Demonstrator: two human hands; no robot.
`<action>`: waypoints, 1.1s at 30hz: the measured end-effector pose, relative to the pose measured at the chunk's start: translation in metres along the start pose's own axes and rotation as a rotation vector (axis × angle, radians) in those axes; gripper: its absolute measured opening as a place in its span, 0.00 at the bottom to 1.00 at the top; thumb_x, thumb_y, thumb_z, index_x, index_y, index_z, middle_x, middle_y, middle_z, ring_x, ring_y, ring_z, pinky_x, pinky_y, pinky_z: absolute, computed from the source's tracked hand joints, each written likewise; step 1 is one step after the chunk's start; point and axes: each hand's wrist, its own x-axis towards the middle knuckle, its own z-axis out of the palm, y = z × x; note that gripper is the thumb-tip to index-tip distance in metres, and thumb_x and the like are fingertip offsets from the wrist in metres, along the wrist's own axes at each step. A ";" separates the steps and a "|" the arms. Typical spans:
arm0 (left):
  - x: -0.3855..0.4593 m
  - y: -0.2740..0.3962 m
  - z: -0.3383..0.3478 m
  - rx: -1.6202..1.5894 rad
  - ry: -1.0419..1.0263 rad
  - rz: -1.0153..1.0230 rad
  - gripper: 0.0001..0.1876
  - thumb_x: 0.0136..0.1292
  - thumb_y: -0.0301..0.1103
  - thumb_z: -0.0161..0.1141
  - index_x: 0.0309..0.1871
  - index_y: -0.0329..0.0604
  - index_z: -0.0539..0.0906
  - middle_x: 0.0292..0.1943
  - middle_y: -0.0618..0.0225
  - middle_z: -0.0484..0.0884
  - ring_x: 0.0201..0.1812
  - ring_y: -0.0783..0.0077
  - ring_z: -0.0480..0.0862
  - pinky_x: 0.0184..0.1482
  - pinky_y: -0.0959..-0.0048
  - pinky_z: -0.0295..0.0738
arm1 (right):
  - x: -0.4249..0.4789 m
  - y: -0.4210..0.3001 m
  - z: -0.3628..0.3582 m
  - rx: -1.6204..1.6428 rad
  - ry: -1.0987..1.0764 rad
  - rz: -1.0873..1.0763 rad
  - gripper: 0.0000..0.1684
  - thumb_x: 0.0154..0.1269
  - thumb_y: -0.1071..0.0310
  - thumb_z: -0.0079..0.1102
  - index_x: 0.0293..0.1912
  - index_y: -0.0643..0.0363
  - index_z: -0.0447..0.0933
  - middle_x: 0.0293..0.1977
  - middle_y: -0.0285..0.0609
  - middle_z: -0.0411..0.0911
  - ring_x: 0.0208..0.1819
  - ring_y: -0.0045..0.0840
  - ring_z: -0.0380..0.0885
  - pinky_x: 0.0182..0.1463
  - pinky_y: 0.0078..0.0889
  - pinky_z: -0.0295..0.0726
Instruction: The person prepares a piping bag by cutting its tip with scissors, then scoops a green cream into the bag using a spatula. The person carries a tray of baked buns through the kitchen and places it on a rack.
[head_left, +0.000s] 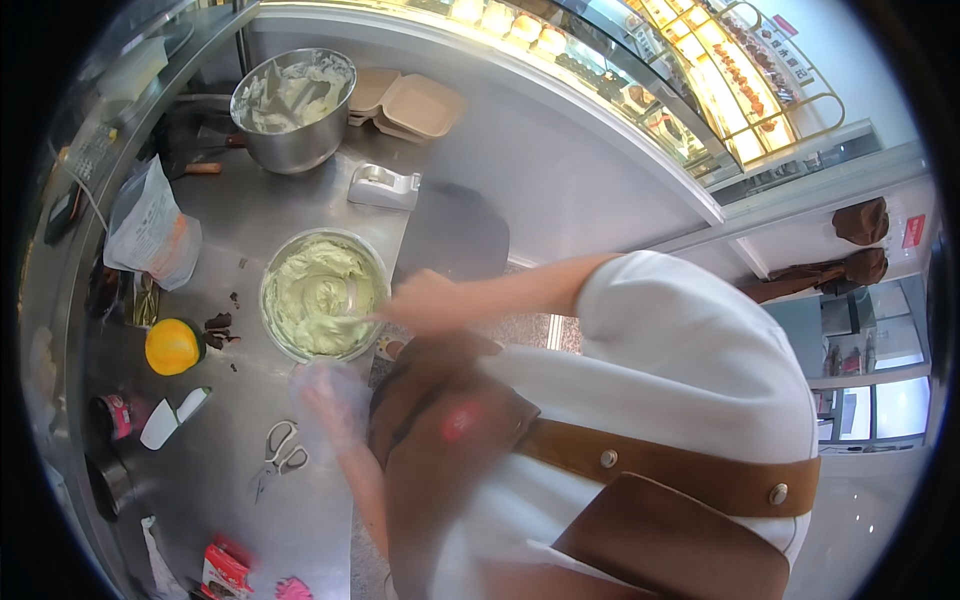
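A metal bowl (267, 330) of pale green cream stands on the steel worktable near its edge. My bare right hand (424, 301) is closed at the bowl's right rim around the handle of a stirring tool (366, 319), probably a spatula, whose far end lies in the cream. The cream (322, 289) has swirled folds and also coats the inner wall. My left hand (328, 397), in a clear plastic glove, grips the bowl's lower rim; its fingers are partly blurred.
On the steel worktable (247, 405) are a large mixer bowl (292, 146), a tape dispenser (384, 187), paper containers (420, 105), a plastic bag (154, 232), a cut mango (174, 346), a white-handled knife (174, 418), scissors (283, 450) and a red packet (225, 571).
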 end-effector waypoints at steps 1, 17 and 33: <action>0.018 0.033 -0.020 0.037 -0.139 -0.029 0.12 0.54 0.31 0.57 0.40 0.34 0.78 0.39 0.46 0.76 0.44 0.47 0.75 0.48 0.57 0.68 | 0.012 0.008 -0.003 0.036 0.032 0.045 0.33 0.61 0.65 0.52 0.64 0.22 0.63 0.30 0.42 0.80 0.31 0.34 0.82 0.29 0.36 0.79; 0.011 0.041 -0.032 -0.533 -0.098 -0.219 0.17 0.65 0.43 0.52 0.44 0.35 0.76 0.32 0.58 0.79 0.37 0.61 0.79 0.42 0.63 0.73 | 0.013 0.015 -0.065 -0.363 0.197 -0.240 0.08 0.56 0.64 0.57 0.37 0.50 0.81 0.31 0.43 0.82 0.34 0.32 0.83 0.29 0.37 0.78; 0.022 0.061 -0.025 -0.101 -0.159 -0.109 0.08 0.55 0.30 0.55 0.35 0.37 0.79 0.30 0.56 0.78 0.36 0.54 0.78 0.44 0.59 0.71 | 0.016 0.025 -0.008 0.255 -0.005 -0.025 0.30 0.57 0.67 0.51 0.61 0.37 0.71 0.36 0.51 0.81 0.39 0.43 0.82 0.42 0.45 0.79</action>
